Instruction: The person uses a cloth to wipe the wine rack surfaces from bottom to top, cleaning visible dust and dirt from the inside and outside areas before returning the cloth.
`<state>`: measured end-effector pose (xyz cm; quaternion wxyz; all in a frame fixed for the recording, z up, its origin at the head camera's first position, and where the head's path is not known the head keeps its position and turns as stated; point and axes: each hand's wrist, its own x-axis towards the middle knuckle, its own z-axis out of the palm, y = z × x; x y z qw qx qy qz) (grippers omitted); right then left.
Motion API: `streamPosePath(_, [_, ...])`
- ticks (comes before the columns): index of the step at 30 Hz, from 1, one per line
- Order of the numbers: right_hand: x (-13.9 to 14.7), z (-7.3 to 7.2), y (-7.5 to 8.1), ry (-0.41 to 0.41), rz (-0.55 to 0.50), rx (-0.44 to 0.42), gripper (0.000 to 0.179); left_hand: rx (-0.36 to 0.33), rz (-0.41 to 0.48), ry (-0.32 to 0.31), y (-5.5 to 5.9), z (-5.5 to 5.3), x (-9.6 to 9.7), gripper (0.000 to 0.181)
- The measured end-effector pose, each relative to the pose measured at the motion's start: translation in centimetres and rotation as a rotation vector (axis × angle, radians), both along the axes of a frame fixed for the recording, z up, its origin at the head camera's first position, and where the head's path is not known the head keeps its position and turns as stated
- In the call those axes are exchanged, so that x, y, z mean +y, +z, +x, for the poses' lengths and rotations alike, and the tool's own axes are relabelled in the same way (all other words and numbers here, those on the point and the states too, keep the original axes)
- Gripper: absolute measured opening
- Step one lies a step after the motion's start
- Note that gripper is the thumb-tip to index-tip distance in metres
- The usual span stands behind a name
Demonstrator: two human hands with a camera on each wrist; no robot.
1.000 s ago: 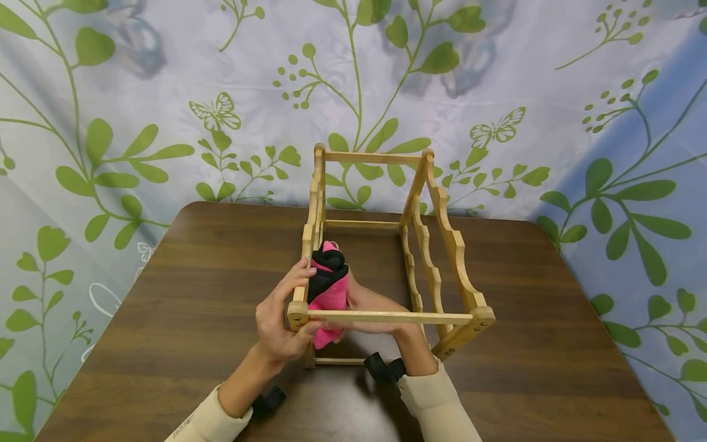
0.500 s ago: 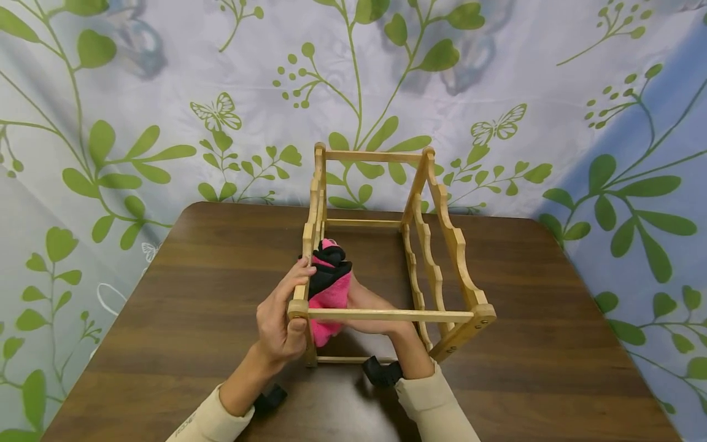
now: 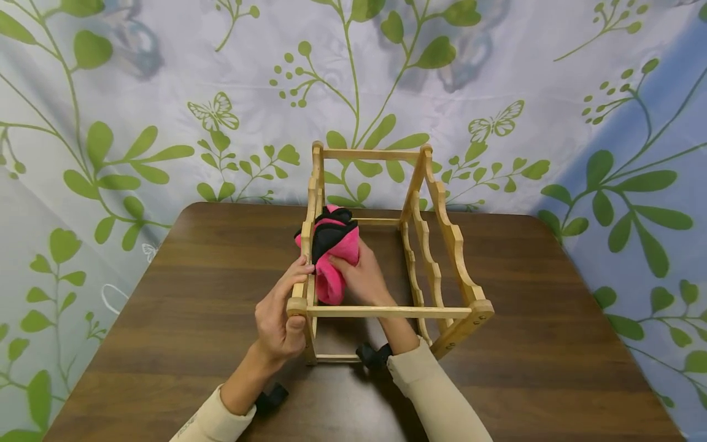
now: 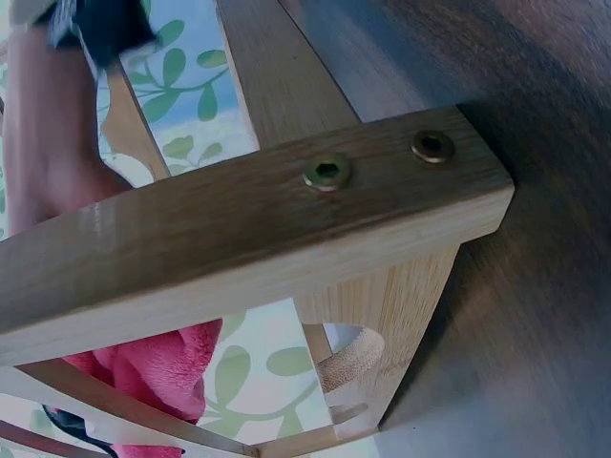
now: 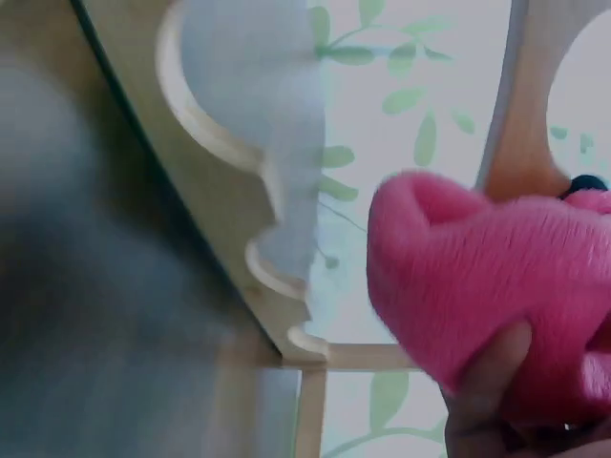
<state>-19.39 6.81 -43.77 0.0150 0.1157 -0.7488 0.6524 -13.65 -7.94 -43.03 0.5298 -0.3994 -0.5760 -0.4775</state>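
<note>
A pale wooden rack [image 3: 386, 312] with scalloped side rails stands on the table. At its near left corner my left hand [image 3: 273, 322] grips the side rail, fingers over the top and thumb by the corner. My right hand [image 3: 366, 276] reaches inside the frame and holds a bunched pink and black cloth [image 3: 343, 245] along the left scalloped rail. Part of the cloth pokes out past that rail's outer side. In the right wrist view the thumb presses into the pink cloth [image 5: 477, 286]. Pink folds of the cloth [image 4: 158, 372] show behind a rack bar [image 4: 239, 224] in the left wrist view.
The brown wooden table [image 3: 193, 294] extends around the rack on both sides. A patterned curtain [image 3: 248, 61] with green leaves hangs behind its far edge. Black straps sit at both wrists, one strap [image 3: 374, 355] close to the rack's near lower bar.
My right hand has moved the cloth away from me along the left rail, toward the back of the rack. The left hand stays at the near corner, its thumb shifted to the corner post.
</note>
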Motion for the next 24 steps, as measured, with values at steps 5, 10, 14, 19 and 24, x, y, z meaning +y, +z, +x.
streamPosePath(5, [-0.5,-2.5,1.1,-0.213,-0.089,0.035,0.041,0.001,-0.003,-0.005,0.0,0.0,0.0,0.058])
streamPosePath(10, [-1.4,-4.5,2.9,-0.312,-0.304,0.086,0.045,0.01,-0.013,-0.006,0.0,-0.2,-0.1,0.057])
streamPosePath(14, [-2.0,-5.7,4.4,-0.215,-0.404,0.088,0.046,0.021,-0.018,-0.016,0.0,-0.3,-0.1,0.057])
streamPosePath(19, [-2.8,-6.9,5.6,-0.009,-0.513,-0.036,0.036,0.024,-0.031,-0.019,0.0,-0.3,-0.2,0.056])
streamPosePath(24, [-3.4,-8.0,5.6,0.161,-0.48,-0.069,0.022,0.023,-0.035,-0.008,-0.1,-0.3,-0.2,0.057])
